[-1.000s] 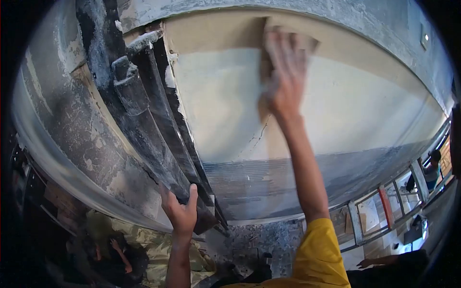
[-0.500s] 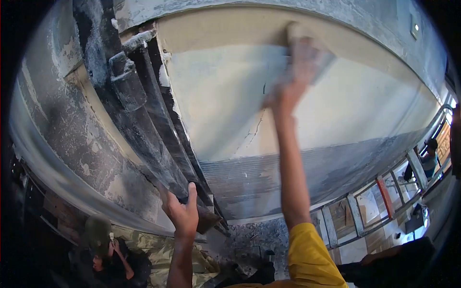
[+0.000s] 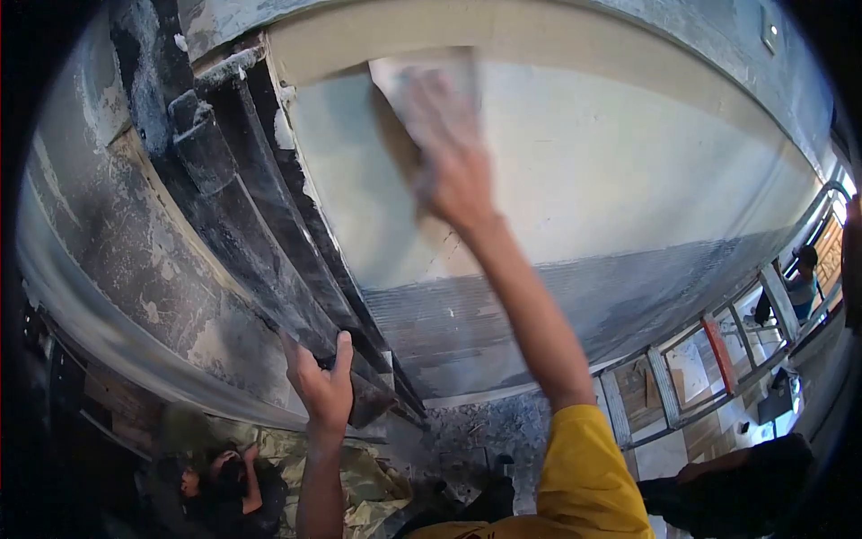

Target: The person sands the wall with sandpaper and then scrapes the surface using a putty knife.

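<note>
At the lower edge of the view, a yellow sleeve [image 3: 588, 467] is seen on the right arm. To its left, the left hand [image 3: 325, 388] is set at the lower part of a dark post [image 3: 242, 234], which is clasped between thumb and fingers. The post is tilted, its upper part leaning leftward, and its surface is marked with whitish residue. Higher up, the right hand [image 3: 453, 171] is laid over a pale sheet [image 3: 462, 67], its fingers extended; the hand is blurred, and whether the sheet is pinched by the thumb cannot be told. The sheet is positioned against the upper left part of a cream wall panel [image 3: 584, 162], near the post. A fine crack [image 3: 449, 242] is noted just below the right hand, and the panel is bordered below by a grey ridged band [image 3: 575, 296]. Beyond, at lower left, a crumpled olive covering [image 3: 359, 485] is observed on the floor beside dark-clothed figures. At right, a ladder [image 3: 663, 386] with one red rung is seen; farther off, a person [image 3: 802, 286] is partly visible.
</note>
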A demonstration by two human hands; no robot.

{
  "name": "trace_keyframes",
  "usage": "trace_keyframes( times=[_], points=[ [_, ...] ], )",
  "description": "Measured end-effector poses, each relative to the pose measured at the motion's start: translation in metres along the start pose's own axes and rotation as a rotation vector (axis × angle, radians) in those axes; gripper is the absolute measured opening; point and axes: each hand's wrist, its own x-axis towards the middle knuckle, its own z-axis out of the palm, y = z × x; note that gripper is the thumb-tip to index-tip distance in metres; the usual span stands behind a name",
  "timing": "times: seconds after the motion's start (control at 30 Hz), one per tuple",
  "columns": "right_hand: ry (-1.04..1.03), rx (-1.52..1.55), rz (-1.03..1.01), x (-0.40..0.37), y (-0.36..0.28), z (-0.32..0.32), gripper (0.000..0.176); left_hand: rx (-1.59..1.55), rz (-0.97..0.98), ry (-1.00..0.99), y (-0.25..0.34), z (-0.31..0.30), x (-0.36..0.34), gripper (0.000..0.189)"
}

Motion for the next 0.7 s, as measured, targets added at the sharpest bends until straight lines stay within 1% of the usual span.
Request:
trace_keyframes(
  times=[0.07,0.1,0.13,0.17,0.2,0.23,0.27,0.3,0.33,0.4,0.43,0.47,0.53,0.6,0.63,0.67,0.7],
  points=[
    [0.070,0.098,0.059,-0.013,0.059,-0.034,0.060,0.082,0.030,-0.014,0.002,-0.002,0.002,0.053],
    [0.138,0.015,0.161,-0.014,0.069,-0.045,0.059,0.054,0.025,0.018,-0.005,0.002,0.001,0.052],
    [0.214,-0.068,0.258,-0.012,0.075,-0.047,0.058,0.058,0.032,0.025,-0.009,0.003,0.004,0.052],
    [0.387,0.043,0.313,-0.014,0.067,-0.023,0.055,0.052,0.026,0.063,-0.008,0.006,0.002,0.053],
    [0.404,-0.003,0.364,-0.006,0.039,-0.013,0.056,0.042,0.021,0.095,-0.007,0.009,-0.001,0.053],
    [0.371,0.170,0.251,-0.002,0.028,0.013,0.059,0.177,0.049,0.110,-0.016,0.010,-0.003,0.056],
    [0.180,0.077,0.178,0.002,-0.009,0.026,0.061,0.179,0.052,0.117,-0.013,0.009,0.001,0.056],
    [-0.074,-0.354,0.025,0.008,-0.046,0.021,0.067,0.142,0.083,0.080,-0.008,0.005,0.003,0.058],
    [-0.082,-0.347,0.028,0.002,-0.033,0.020,0.067,0.103,0.108,0.037,-0.006,0.002,0.001,0.060],
    [0.078,0.128,-0.047,-0.010,0.030,0.004,0.066,0.063,0.068,0.015,-0.007,0.002,0.000,0.061],
    [0.125,0.030,-0.032,-0.015,0.055,-0.016,0.070,0.028,0.028,-0.004,-0.008,0.001,0.001,0.061],
    [0.198,0.102,0.123,-0.021,0.069,-0.030,0.072,0.034,0.028,-0.002,-0.007,0.001,0.001,0.061],
    [0.335,-0.125,0.227,-0.021,0.063,-0.019,0.071,0.100,0.100,0.131,-0.004,0.009,0.001,0.058],
    [0.367,-0.018,0.228,-0.011,0.034,0.004,0.069,0.088,0.058,0.074,-0.013,0.007,-0.001,0.057],
    [0.215,0.007,0.189,-0.010,0.014,0.011,0.067,0.085,0.016,0.031,-0.017,0.005,-0.001,0.056],
    [0.066,-0.022,0.168,-0.008,-0.006,0.008,0.064,0.085,0.007,0.039,-0.016,0.002,0.000,0.056],
    [0.032,0.011,0.053,-0.013,0.013,-0.002,0.062,0.048,-0.014,-0.009,-0.011,-0.001,0.000,0.057]
  ],
)
